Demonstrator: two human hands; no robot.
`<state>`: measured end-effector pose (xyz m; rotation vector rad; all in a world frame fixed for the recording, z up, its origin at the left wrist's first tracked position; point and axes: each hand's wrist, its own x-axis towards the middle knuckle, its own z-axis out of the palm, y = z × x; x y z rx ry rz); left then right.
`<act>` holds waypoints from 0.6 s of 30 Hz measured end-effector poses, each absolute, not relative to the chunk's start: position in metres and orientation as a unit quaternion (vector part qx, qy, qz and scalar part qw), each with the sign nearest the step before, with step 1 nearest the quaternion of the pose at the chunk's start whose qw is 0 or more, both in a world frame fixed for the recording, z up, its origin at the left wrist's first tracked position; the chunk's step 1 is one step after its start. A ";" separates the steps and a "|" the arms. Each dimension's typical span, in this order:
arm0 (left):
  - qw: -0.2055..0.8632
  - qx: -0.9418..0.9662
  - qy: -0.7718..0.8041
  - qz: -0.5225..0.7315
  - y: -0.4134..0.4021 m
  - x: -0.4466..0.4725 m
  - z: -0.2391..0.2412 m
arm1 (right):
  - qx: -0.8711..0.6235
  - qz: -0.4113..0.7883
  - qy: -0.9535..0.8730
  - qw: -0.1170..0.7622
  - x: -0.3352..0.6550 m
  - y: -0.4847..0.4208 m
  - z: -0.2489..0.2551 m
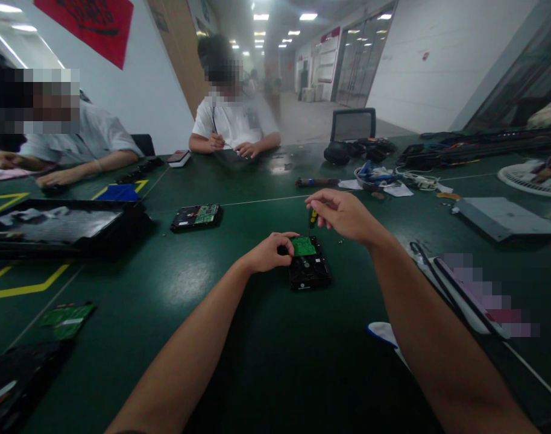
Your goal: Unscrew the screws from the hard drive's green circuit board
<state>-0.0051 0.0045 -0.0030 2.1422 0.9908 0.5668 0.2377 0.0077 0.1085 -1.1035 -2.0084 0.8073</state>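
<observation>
In front of me on the green table lies a hard drive (308,272), its green circuit board (303,246) facing up at the far end. My left hand (272,252) grips the drive's left edge, thumb and fingers curled around the side. Above the board, my right hand (336,211) is closed on a screwdriver (313,216) with a yellow and black handle. The screwdriver stands nearly upright, its thin tip over the board's far right part. Whether the tip sits in a screw is too small to tell.
Another hard drive (196,217) lies further left, with a black tray (67,226) beyond it. A loose circuit board (70,319) is at near left. Tiny parts (341,242) lie right of my drive. A metal box (506,217) sits at right. Two people sit across the table.
</observation>
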 end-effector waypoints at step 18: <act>0.351 0.826 0.380 0.223 0.005 -0.005 -0.004 | -0.419 0.291 -0.765 0.392 0.236 0.013 0.101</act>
